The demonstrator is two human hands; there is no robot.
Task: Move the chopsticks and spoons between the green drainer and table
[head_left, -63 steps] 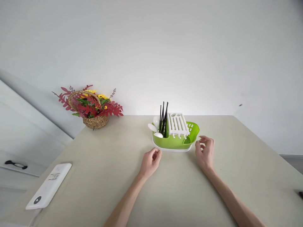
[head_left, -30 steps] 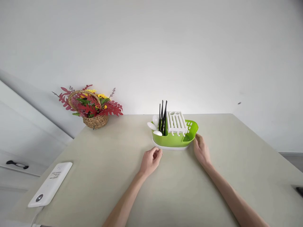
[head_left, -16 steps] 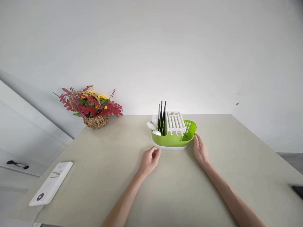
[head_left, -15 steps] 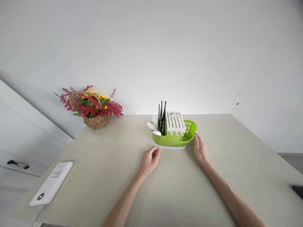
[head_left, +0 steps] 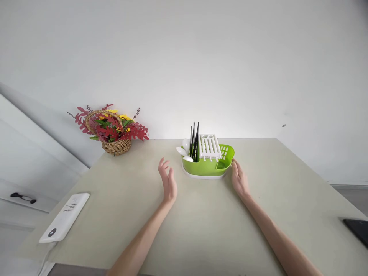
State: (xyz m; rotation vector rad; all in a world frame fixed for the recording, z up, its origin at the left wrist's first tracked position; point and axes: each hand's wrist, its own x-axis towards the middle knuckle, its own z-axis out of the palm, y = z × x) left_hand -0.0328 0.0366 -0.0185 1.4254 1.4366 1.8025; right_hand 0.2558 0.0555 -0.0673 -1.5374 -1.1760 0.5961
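Note:
A green utensil holder (head_left: 205, 167) with a white base stands upright on the table. White spoons (head_left: 184, 151) and several black chopsticks (head_left: 194, 142) stand in its left part. A white slotted insert (head_left: 209, 147) sits across its middle. To the left of the holder and apart from it, my left hand (head_left: 167, 182) is raised with its fingers spread and nothing in it. My right hand (head_left: 239, 179) lies along the holder's right end, fingers fairly straight, its fingertips against the green wall; they are partly hidden there.
A woven basket (head_left: 117, 147) of red leaves and yellow flowers stands at the back left. On the table's left side lies a white power strip-like device (head_left: 65, 217) with a cable. A black flat object (head_left: 358, 230) lies at the right edge. The wall (head_left: 201, 69) borders the table's far side.
My left hand has moved left, away from the front of the holder's base, and its curled fingers have spread. My right hand stays at the holder's right end. The view has shifted slightly.

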